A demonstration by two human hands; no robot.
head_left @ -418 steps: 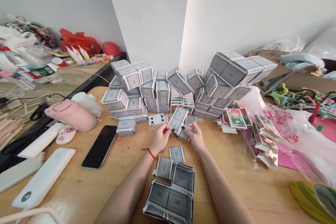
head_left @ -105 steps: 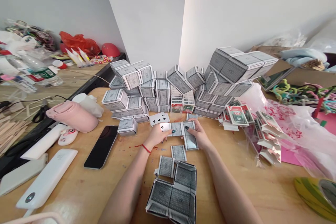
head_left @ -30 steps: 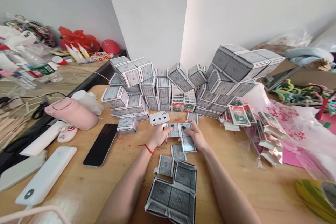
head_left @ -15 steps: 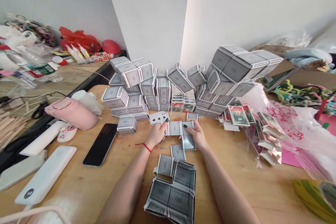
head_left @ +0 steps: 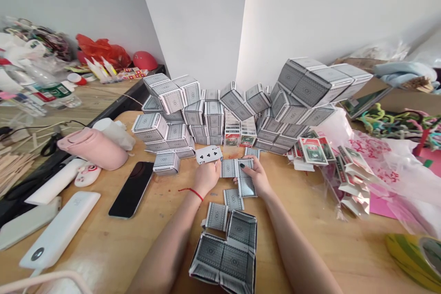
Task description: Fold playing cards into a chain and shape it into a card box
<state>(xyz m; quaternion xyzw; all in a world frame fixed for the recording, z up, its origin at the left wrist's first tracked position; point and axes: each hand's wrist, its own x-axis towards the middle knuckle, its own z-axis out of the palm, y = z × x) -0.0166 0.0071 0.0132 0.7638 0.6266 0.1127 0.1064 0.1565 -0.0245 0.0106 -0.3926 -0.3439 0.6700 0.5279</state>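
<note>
Wooden table (head_left: 165, 243) is being crowded by a large pile of folded playing-card blocks (head_left: 213, 115), stacked up toward the wall corner. Pink-printed plastic bag (head_left: 382, 170) is lying at R of pile; smartphone (head_left: 131, 189) and white power bank (head_left: 60, 229) are lying at L. Joined card tray (head_left: 223, 257) is sitting near table edge b/w forearms, w/ loose folded card panels (head_left: 217, 216) and (head_left: 233, 199) just ahead of it.

Card work is being done mid-table. Folded grey-backed card (head_left: 246, 183) is being pressed by R hand (head_left: 257, 177), fingers laid over it, hand not closed. L hand (head_left: 206, 177) is being held curled, fingers hidden; grip cannot be told. Clubs card (head_left: 208, 154) is lying face-up just ahead of it; grey-backed card (head_left: 228, 168) is lying b/w both hands.
</note>
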